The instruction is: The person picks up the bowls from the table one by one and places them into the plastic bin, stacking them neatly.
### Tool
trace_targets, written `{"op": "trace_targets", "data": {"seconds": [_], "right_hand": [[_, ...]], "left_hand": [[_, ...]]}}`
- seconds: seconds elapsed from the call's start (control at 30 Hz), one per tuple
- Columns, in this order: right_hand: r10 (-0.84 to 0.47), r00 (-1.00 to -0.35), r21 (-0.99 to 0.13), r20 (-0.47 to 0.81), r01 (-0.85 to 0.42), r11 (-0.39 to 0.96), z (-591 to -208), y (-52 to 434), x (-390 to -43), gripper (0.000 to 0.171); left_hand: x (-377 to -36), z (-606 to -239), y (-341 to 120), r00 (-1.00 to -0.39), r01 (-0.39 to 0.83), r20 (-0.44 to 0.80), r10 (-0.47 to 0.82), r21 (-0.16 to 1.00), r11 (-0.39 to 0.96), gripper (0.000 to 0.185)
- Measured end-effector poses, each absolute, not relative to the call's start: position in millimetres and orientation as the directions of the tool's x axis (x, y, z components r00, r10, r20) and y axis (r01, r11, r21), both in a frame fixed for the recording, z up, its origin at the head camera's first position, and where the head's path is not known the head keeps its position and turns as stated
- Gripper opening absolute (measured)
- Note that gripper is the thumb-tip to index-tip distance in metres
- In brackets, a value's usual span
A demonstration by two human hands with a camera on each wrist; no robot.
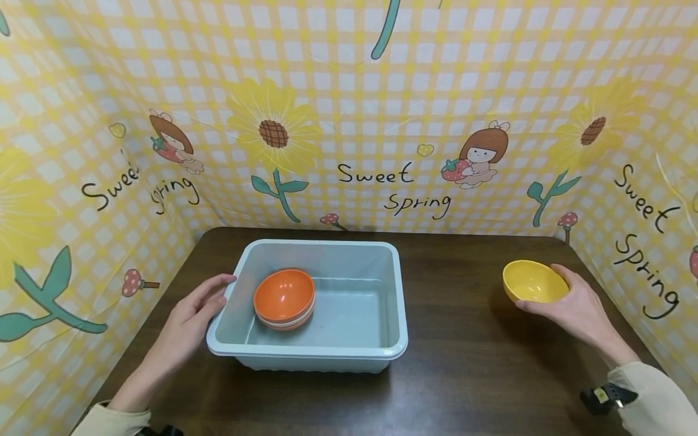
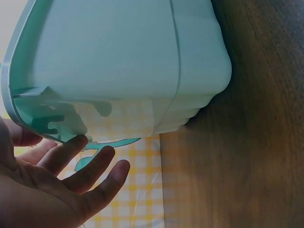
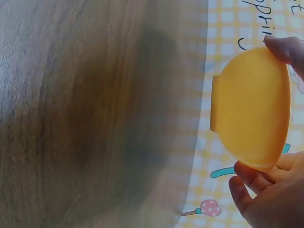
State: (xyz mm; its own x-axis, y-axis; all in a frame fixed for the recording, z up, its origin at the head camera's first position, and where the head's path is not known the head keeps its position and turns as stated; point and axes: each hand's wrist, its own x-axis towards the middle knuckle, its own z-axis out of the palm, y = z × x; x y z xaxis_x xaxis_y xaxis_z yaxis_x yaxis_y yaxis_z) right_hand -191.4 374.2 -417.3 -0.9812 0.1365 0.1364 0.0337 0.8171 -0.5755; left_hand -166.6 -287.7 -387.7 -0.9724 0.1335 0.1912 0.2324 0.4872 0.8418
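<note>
A pale green plastic tub (image 1: 400, 290) stands in the middle of the dark wooden table. Inside it, at the left, sits an orange bowl (image 1: 283, 294) stacked on other bowls. My left hand (image 1: 191, 315) lies with straight fingers against the tub's left rim, fingers (image 2: 90, 164) just under the tub's lip (image 2: 28, 102). My right hand (image 1: 572, 306) holds a yellow bowl (image 1: 534, 281) at the right of the table, lifted slightly. In the right wrist view the yellow bowl (image 3: 251, 109) is gripped between thumb and fingers (image 3: 285, 47).
Yellow checked cloth walls (image 1: 349, 121) printed with "Sweet Spring" close off the back, left and right. Bare tabletop (image 1: 458, 363) lies between the tub and the yellow bowl and along the front edge.
</note>
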Motion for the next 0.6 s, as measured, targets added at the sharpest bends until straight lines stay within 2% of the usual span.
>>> {"op": "trace_targets", "data": {"seconds": [0.6], "right_hand": [[0.101,-0.983,-0.580,0.154,-0.007,0.815,-392.6,353.9,-174.2,0.118]], "left_hand": [[-167.0,-388.3,-288.0,-0.974,0.226,0.186,0.129,0.847,0.481,0.040]]}}
